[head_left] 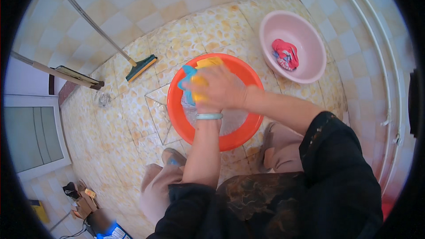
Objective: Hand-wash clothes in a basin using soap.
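Note:
An orange basin of cloudy, sudsy water stands on the floor in front of me. Above the water, both my hands are pressed together around a wet blue-and-yellow cloth. My left hand, with a pale bracelet at its wrist, is closed on the cloth and partly covered by the other hand. My right hand comes across from the right and grips the same bunched fabric. Its fingers are smeared by motion. Yellow fabric shows beyond the knuckles, and blue folds stick out to the left.
A pink basin at the back right holds a crumpled red garment. Left of the orange basin are a floor squeegee and a flat mop. My feet flank the basin's near side. White pipes run along the right wall.

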Demonstrator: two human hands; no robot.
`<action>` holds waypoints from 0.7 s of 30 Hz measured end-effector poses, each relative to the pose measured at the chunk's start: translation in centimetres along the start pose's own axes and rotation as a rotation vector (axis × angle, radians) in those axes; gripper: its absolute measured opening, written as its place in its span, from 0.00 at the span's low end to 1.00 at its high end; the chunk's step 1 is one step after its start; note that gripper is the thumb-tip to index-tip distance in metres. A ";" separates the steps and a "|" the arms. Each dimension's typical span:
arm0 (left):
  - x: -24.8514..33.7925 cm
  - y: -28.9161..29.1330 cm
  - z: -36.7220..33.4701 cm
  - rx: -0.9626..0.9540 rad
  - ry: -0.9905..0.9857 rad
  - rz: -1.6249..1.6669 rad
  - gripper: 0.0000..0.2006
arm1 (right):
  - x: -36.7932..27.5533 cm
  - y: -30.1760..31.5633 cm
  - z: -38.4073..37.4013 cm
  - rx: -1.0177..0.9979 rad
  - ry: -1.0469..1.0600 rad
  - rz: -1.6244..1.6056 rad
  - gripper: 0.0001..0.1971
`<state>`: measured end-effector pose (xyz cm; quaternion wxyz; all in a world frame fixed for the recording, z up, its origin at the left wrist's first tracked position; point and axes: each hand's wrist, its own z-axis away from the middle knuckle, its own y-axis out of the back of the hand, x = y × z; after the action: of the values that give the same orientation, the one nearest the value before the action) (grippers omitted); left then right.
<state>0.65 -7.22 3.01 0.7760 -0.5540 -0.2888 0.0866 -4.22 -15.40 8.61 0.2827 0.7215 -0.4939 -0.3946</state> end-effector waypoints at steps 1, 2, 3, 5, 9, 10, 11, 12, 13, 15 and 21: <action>-0.1 -0.8 0.3 0.005 0.016 -0.006 0.19 | 1.5 -0.2 0.1 -0.003 -0.096 0.038 0.22; 0.5 -2.5 0.4 0.046 0.063 0.081 0.19 | 3.2 -0.6 0.1 -0.001 -0.102 0.030 0.22; 0.5 -3.7 0.1 0.076 0.118 0.172 0.19 | 5.4 -0.7 0.4 -0.057 -0.301 -0.033 0.23; 0.2 -2.0 -1.0 -0.118 0.162 0.200 0.18 | 7.8 -1.1 0.9 -0.096 -0.497 -0.096 0.23; 0.6 -0.2 -2.4 -0.289 0.127 0.131 0.18 | 10.8 -0.5 2.3 0.087 -1.110 -0.791 0.26; 0.9 -0.5 -2.2 -0.286 0.125 0.132 0.18 | 10.8 0.3 1.9 0.083 -1.133 -0.691 0.28; 1.1 -0.8 -1.9 -0.303 0.124 0.123 0.18 | 10.6 0.9 1.4 0.081 -1.132 -0.692 0.28; 1.4 -1.0 -1.6 -0.320 0.120 0.113 0.17 | 9.8 2.0 0.2 0.196 -1.057 -0.639 0.26; 1.3 -0.9 -1.4 -0.321 0.118 0.114 0.17 | 9.1 2.6 -0.6 0.310 -0.981 -0.582 0.24; 1.4 -0.8 -1.0 -0.134 0.192 0.378 0.16 | 6.6 2.7 -1.4 0.202 -0.823 -0.363 0.24; 1.1 -2.4 -0.9 0.066 0.098 0.306 0.17 | -0.6 0.8 1.4 -0.078 0.032 0.104 0.24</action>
<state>1.56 -8.31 5.35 0.7846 -0.5694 -0.1597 0.1862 -5.92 -15.13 8.75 0.3386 0.6895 -0.5104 -0.3864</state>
